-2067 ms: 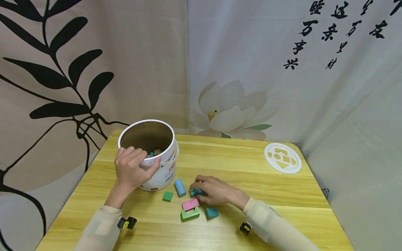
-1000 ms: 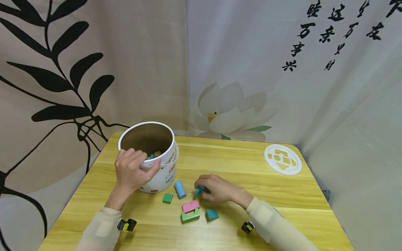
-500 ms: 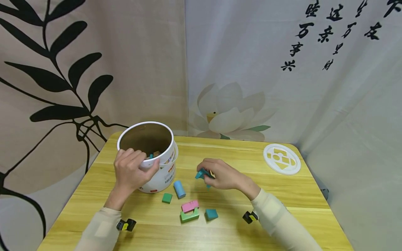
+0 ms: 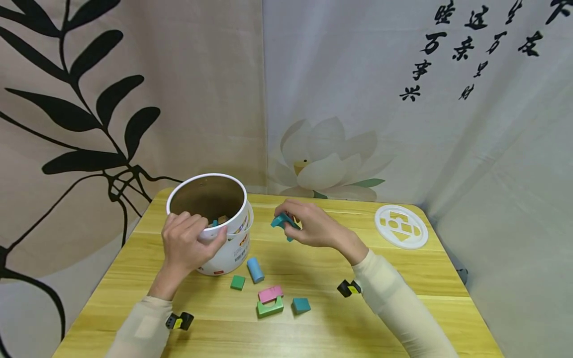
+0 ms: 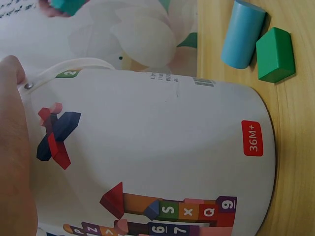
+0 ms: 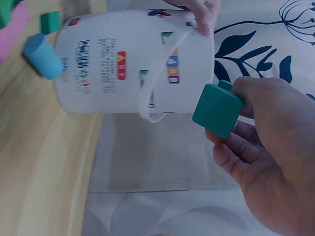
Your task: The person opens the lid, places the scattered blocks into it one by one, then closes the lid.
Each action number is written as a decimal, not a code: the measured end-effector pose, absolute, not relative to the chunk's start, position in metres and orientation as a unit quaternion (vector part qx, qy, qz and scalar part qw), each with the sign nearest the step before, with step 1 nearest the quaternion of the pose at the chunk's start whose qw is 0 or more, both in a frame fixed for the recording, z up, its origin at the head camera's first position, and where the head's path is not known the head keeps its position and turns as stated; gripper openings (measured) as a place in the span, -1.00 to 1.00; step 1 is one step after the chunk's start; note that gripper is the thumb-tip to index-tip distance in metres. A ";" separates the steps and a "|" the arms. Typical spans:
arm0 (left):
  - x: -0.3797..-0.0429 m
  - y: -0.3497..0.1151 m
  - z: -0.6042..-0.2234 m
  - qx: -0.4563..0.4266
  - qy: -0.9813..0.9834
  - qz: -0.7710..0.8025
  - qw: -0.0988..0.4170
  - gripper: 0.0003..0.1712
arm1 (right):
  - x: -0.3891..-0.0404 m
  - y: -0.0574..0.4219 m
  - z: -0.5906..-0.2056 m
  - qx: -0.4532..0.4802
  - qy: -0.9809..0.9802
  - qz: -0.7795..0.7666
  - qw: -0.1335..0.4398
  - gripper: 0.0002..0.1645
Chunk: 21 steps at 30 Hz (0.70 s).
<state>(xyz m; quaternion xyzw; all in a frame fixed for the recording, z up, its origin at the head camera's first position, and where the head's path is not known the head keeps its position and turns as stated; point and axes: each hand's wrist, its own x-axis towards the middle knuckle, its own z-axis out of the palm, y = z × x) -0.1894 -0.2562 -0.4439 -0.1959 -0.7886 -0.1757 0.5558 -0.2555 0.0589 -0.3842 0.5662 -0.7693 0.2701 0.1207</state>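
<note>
My left hand (image 4: 188, 241) grips the near rim of a white bucket (image 4: 233, 253), with the thumb outside and the fingertips over the edge. Pinched in my right hand (image 4: 313, 223) is a teal arch-shaped block (image 4: 281, 219), raised above the table to the right of the bucket. Its square end faces the right wrist camera, where the same teal block (image 6: 217, 110) sits between thumb and fingers. On the table lie a blue cylinder (image 4: 255, 270), a small green block (image 4: 238, 282), a pink block (image 4: 270, 294), a light-green notched block (image 4: 270, 308) and a teal block (image 4: 301, 305).
A round white lid (image 4: 401, 226) with cut-out shapes lies at the table's right rear. Only a few blocks (image 4: 222, 219) inside the bucket show. Behind the wooden table (image 4: 358, 308) hangs a printed curtain (image 4: 340, 99). The bucket's handle (image 6: 152, 83) hangs on its right side.
The right hand has picked up the teal arch block from among the loose blocks and lifted it up and away, to beside the bucket's rim. The left hand keeps its grip on the rim.
</note>
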 end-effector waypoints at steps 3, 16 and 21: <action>-0.189 -0.256 -0.443 -0.197 -0.787 -0.177 0.558 -0.44 | -0.260 0.050 -0.375 0.574 -0.759 0.267 0.153 -0.77; -0.190 -0.257 -0.443 -0.195 -0.785 -0.178 0.560 -0.45 | -0.275 0.007 -0.339 0.584 -0.742 0.264 0.196 -0.73; -0.190 -0.256 -0.442 -0.199 -0.778 -0.179 0.568 -0.45 | -0.281 -0.013 -0.333 0.581 -0.743 0.266 0.198 -0.74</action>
